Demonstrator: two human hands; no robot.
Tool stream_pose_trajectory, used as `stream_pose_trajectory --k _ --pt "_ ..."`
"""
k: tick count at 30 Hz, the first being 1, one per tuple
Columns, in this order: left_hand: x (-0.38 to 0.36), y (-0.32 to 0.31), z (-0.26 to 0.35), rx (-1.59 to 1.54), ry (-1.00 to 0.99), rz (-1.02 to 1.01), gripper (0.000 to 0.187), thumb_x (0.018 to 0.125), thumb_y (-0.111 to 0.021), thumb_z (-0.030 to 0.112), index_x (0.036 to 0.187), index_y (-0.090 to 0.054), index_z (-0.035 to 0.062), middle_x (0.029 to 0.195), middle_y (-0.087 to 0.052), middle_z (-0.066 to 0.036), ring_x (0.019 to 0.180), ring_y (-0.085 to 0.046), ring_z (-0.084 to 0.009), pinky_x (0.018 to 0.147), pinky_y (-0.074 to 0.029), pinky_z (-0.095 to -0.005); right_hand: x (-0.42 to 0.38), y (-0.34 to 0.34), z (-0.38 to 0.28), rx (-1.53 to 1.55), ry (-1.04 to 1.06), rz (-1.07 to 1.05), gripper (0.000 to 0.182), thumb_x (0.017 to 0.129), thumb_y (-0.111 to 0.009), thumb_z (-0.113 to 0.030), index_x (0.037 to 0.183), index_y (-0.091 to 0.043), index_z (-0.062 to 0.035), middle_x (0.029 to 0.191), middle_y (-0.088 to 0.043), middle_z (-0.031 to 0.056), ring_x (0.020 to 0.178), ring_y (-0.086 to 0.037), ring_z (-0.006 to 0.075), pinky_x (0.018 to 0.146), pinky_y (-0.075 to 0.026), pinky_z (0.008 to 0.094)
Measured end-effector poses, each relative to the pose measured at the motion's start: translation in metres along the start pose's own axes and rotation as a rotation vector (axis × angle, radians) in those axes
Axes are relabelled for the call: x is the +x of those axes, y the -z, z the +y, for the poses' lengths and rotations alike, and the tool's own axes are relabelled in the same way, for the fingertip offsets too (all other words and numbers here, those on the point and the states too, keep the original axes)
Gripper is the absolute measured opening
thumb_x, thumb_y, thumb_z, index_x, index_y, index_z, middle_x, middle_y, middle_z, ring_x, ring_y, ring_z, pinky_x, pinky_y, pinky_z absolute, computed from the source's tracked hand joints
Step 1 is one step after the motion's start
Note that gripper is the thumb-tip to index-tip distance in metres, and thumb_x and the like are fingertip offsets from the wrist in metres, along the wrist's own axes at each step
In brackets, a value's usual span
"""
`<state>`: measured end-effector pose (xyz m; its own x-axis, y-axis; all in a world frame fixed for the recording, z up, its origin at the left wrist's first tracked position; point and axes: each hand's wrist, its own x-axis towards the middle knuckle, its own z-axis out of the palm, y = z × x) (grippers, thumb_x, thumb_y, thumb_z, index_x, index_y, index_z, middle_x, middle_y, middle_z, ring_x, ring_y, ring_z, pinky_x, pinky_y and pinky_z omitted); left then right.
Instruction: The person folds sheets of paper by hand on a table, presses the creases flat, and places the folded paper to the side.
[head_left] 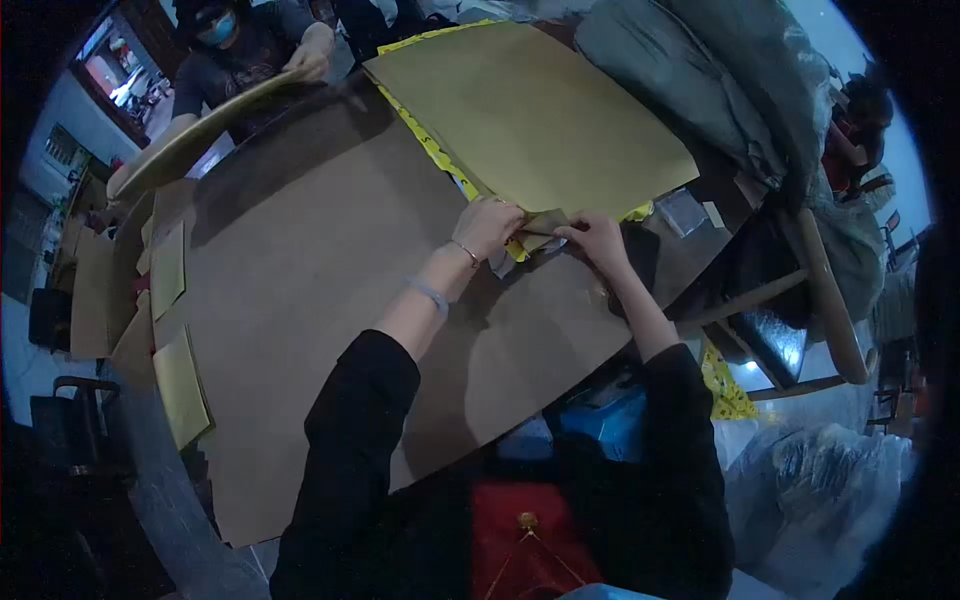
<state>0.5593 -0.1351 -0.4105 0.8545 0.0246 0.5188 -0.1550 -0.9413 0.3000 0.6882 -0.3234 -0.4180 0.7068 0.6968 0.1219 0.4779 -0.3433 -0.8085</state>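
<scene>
Room: chairs (835, 300) right of the brown-covered table (320, 250). On my feed, a gold sheet (540, 110) lies toward its far right corner; my left hand (488, 225) and right hand (600, 243) pinch a fold at the sheet's near corner.

Reaches forward with both arms, the bare left forearm (425, 300) slanting up and right from a loose black cloth sleeve (365, 395), the bare right forearm (643, 305) slanting up and left from a matching one. Curls the fingers of the bare left hand (490, 224), knuckles up; pinches with the bare right hand (597, 238), wrist bent inward.
</scene>
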Motion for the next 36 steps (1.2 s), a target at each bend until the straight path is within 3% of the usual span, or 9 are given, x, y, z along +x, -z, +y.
stream_pose_trajectory --k 3,7,9,13,15,19,22,32,36 --pt "0.002 0.002 0.003 -0.026 0.107 -0.036 0.014 0.078 -0.061 0.024 0.081 -0.069 0.0131 0.075 -0.065 -0.009 0.073 -0.062 -0.0286 0.065 -0.048 -0.0395 -0.002 0.001 -0.001 -0.066 0.18 0.056 0.023 0.075 -0.073 -0.018 0.085 -0.066 0.002 0.063 -0.061 0.0064 0.059 -0.056 0.0103 0.054 -0.044 0.0262" --pt "0.004 0.006 0.003 -0.047 0.149 -0.071 0.017 0.076 -0.064 0.028 0.08 -0.07 0.0127 0.074 -0.065 -0.01 0.071 -0.063 -0.0287 0.064 -0.049 -0.0398 -0.002 0.004 0.0 -0.094 0.048 0.006 0.019 0.08 -0.069 -0.017 0.084 -0.066 0.002 0.062 -0.06 0.0036 0.06 -0.055 0.0092 0.055 -0.044 0.0254" --pt "0.005 0.007 0.004 -0.152 0.386 -0.201 0.023 0.077 -0.066 0.032 0.089 -0.071 0.0128 0.083 -0.067 -0.01 0.074 -0.064 -0.027 0.068 -0.05 -0.0365 -0.003 0.001 0.003 -0.021 0.059 -0.001 0.017 0.083 -0.065 -0.015 0.091 -0.065 0.0008 0.065 -0.059 0.0016 0.06 -0.053 0.0081 0.057 -0.043 0.0243" --pt "0.009 0.013 0.004 -0.194 0.462 -0.24 0.027 0.076 -0.068 0.037 0.089 -0.072 0.0136 0.081 -0.068 -0.009 0.071 -0.065 -0.024 0.067 -0.05 -0.0338 -0.004 -0.008 0.003 0.257 0.123 0.137 0.02 0.085 -0.063 -0.012 0.101 -0.062 -0.0006 0.069 -0.059 0.0017 0.061 -0.051 0.0078 0.058 -0.042 0.0237" --pt "0.01 0.014 0.004 -0.228 0.464 -0.219 0.029 0.073 -0.07 0.038 0.088 -0.073 0.014 0.078 -0.068 -0.008 0.069 -0.065 -0.0232 0.066 -0.051 -0.0329 -0.005 -0.006 0.004 0.046 0.118 0.191 0.03 0.086 -0.061 -0.014 0.114 -0.057 -0.0048 0.074 -0.062 0.0113 0.065 -0.059 0.0212 0.061 -0.046 0.0299" --pt "0.012 0.014 0.005 -0.171 0.478 -0.218 0.024 0.069 -0.072 0.039 0.081 -0.073 0.0178 0.074 -0.069 -0.004 0.067 -0.065 -0.0207 0.063 -0.051 -0.0321 -0.007 -0.009 0.007 0.053 0.299 0.249 0.023 0.085 -0.061 -0.013 0.106 -0.061 -0.0032 0.075 -0.062 0.0116 0.067 -0.058 0.0206 0.061 -0.045 0.0291" --pt "0.011 0.015 0.007 -0.228 0.503 -0.202 0.024 0.068 -0.073 0.038 0.081 -0.074 0.0177 0.073 -0.068 -0.004 0.066 -0.065 -0.0211 0.062 -0.051 -0.0318 -0.008 -0.003 0.003 0.018 0.316 0.076 0.016 0.086 -0.058 -0.009 0.1 -0.062 -0.0014 0.077 -0.058 0.0068 0.065 -0.053 0.0116 0.06 -0.043 0.0257" --pt "0.007 0.015 0.0 -0.391 0.519 -0.214 0.027 0.071 -0.075 0.033 0.085 -0.072 0.0108 0.078 -0.069 -0.005 0.07 -0.065 -0.0168 0.065 -0.05 -0.0288 -0.009 -0.003 -0.002 -0.076 0.402 0.123 0.017 0.084 -0.062 -0.015 0.093 -0.065 -0.0013 0.074 -0.061 0.0119 0.065 -0.056 0.0237 0.06 -0.045 0.0321" --pt "0.003 0.011 -0.001 -0.566 0.514 -0.046 0.043 0.072 -0.077 0.027 0.105 -0.063 0.002 0.088 -0.066 -0.01 0.081 -0.063 -0.018 0.073 -0.049 -0.0306 -0.011 -0.003 0.0 -0.11 0.305 0.09 0.016 0.085 -0.062 -0.015 0.092 -0.064 -0.0009 0.072 -0.059 0.0127 0.063 -0.055 0.0234 0.058 -0.043 0.0327"
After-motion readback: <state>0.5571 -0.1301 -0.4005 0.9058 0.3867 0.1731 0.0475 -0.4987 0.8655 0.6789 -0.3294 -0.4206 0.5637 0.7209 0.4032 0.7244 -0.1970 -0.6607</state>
